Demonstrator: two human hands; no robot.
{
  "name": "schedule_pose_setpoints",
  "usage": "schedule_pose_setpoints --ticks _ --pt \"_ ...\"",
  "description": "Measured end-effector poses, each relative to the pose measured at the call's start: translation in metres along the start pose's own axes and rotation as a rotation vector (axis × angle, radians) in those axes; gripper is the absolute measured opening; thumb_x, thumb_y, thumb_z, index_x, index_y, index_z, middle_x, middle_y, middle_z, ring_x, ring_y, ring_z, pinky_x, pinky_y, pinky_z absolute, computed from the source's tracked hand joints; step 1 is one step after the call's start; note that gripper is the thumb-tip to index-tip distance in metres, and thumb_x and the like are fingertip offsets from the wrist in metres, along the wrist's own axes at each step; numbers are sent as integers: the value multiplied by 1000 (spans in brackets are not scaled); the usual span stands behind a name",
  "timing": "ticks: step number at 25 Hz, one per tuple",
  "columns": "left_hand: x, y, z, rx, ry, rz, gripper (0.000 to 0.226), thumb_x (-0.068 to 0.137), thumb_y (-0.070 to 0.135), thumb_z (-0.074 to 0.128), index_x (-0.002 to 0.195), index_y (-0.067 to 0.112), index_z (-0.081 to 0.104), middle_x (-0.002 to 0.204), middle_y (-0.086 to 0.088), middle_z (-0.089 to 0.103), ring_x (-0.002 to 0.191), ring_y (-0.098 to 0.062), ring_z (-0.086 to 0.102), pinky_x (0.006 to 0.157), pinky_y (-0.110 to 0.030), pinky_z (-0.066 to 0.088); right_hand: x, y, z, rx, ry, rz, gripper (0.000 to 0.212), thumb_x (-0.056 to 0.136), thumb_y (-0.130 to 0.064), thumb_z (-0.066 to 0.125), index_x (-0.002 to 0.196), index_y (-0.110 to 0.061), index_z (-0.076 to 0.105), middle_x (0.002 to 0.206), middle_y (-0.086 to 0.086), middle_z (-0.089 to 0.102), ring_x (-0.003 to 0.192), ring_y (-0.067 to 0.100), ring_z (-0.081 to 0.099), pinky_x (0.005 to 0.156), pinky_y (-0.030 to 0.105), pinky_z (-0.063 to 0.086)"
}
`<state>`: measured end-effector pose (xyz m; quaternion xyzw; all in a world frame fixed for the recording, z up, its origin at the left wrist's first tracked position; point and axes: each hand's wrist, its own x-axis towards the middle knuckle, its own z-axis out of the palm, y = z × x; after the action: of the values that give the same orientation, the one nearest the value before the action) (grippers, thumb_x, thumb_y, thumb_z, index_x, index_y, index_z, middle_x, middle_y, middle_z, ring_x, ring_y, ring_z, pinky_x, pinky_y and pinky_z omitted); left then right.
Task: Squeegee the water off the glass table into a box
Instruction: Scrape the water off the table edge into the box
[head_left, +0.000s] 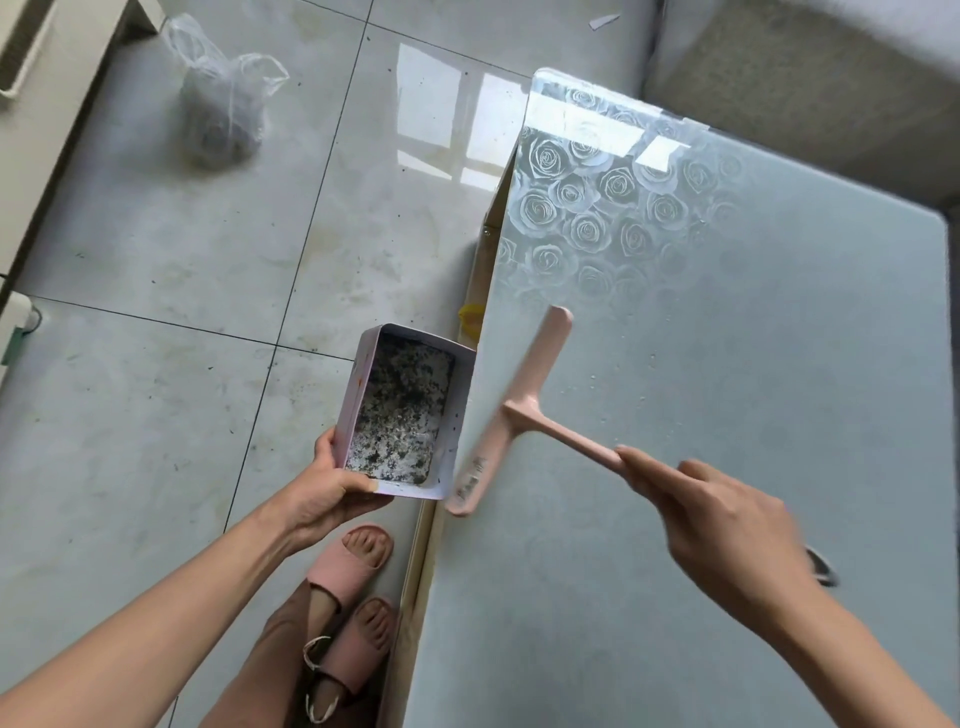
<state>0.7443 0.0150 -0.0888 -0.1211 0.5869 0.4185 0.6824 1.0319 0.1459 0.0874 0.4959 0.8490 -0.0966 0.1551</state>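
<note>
Two forearms reach out above pink slippers (353, 566) on the tiled floor. The left hand (322, 493) has its fingers clamped on the box (410, 489), mouth up right beside the surface (727, 338) edge, placed to catch run-off, I'd say. The right hand (727, 525) has its fingers wrapped round the pink squeegee (519, 405) handle, blade lined up along that same edge next to the box. There's small print on the blade, too blurred to read. A few droplets (644, 374) sit further across the glass, with etched roses beyond.
</note>
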Motion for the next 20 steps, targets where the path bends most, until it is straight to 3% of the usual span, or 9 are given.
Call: schedule_pose_setpoints --ticks 4,10,15,20 --pt "-3 -2 1 -12 -13 -2 86 78 -30 41 140 28 25 109 -9 50 88 -31 60 56 -36 59 -6 7 5 -124 -189 41 35 96 -43 39 127 -59 42 73 -6 43 74 19 62 53 29 30" --pt "-3 -5 1 -57 4 -2 87 78 -30 40 141 27 24 114 -11 50 88 -34 61 58 -39 60 38 -48 18 59 -74 22 30 99 -42 35 126 -50 46 75 -4 46 72 27 54 54 31 26" --pt "-8 16 12 -77 32 -17 87 78 -31 39 143 23 23 125 -15 43 89 -34 58 55 -40 59 -11 42 -6 200 -159 312 31 93 -49 46 123 -53 53 107 -7 68 104 24 62 73 35 45" --pt "-5 46 29 -58 27 21 78 79 -30 38 139 19 27 129 -16 38 92 -32 56 56 -40 60 -40 132 -19 217 -280 478 26 91 -42 55 109 -61 57 93 -20 67 93 16 65 76 37 50"
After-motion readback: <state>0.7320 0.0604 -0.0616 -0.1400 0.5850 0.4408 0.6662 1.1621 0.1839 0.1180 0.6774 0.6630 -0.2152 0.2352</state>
